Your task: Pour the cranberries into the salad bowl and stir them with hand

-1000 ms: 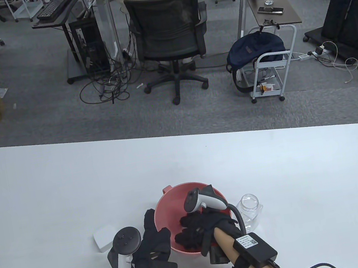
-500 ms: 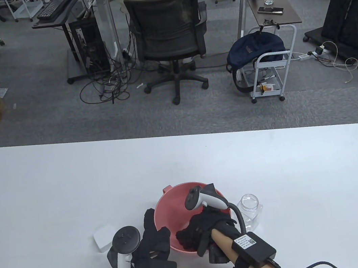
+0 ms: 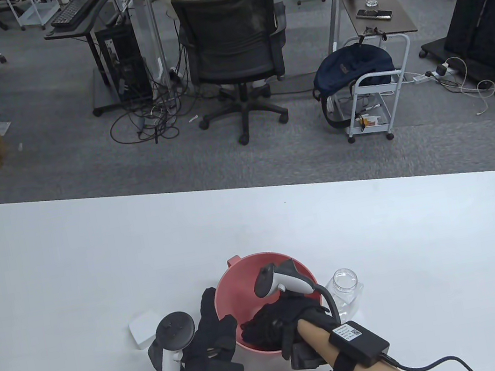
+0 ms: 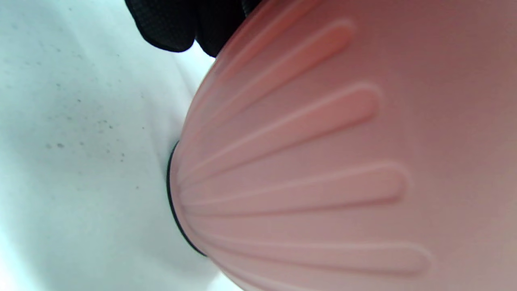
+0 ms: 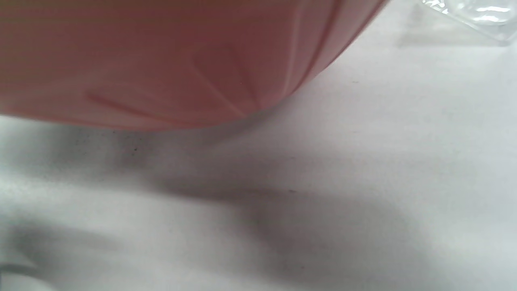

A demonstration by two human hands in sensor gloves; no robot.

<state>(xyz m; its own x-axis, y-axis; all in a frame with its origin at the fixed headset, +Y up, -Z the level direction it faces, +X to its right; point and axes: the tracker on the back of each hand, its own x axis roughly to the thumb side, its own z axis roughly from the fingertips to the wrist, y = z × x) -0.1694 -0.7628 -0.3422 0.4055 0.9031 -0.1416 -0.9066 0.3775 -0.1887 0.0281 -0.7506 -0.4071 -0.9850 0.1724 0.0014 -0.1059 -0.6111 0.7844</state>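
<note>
A pink ribbed salad bowl stands near the table's front edge; its outer wall fills the left wrist view and the top of the right wrist view. My left hand lies flat against the bowl's left outer side, its fingertips on the wall. My right hand reaches inside the bowl with its fingers loosely bent downward. The hand hides the cranberries. An empty clear jar stands just right of the bowl, and its corner shows as clear plastic.
A white square lid lies left of my left hand. The white table stretches bare to the far edge. Beyond it are an office chair with a seated person, a trolley and floor cables.
My right hand has shifted inside the bowl toward its near left side, and its wrist has dropped a little. The left hand and the bowl have stayed put.
</note>
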